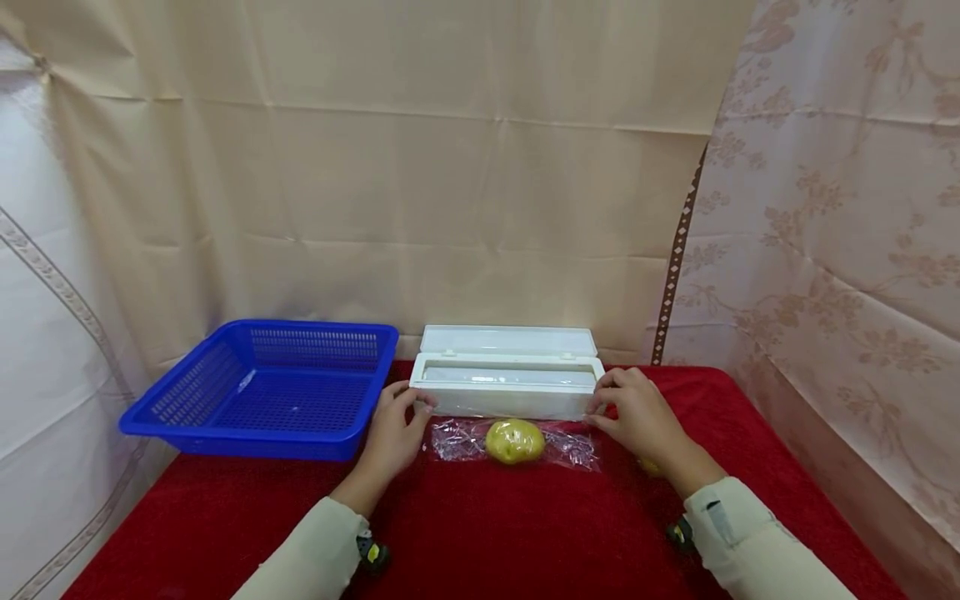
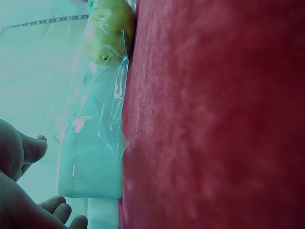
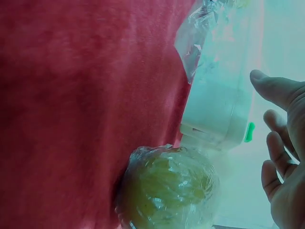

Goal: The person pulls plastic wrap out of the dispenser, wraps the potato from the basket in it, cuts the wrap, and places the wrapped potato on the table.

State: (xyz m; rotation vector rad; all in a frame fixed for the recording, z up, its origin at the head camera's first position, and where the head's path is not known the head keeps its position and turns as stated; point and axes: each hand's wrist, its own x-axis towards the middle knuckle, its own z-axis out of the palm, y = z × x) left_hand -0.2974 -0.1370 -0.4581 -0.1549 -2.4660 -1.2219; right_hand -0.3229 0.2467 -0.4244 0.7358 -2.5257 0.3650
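Observation:
A white cling film dispenser box stands on the red cloth with its lid raised and a roll of film inside. In front of it, a yellow potato lies on a strip of clear cling film, which spreads to both sides of it. My left hand is at the box's left front corner, fingers loosely bent with a gap to the thumb. At the right front corner is my right hand, thumb and fingers apart in the right wrist view, nothing between them.
A blue plastic basket stands left of the box. Close to the right end of the box sits a film-wrapped yellow potato, mostly hidden behind my right forearm in the head view. Beige curtains hang behind the table.

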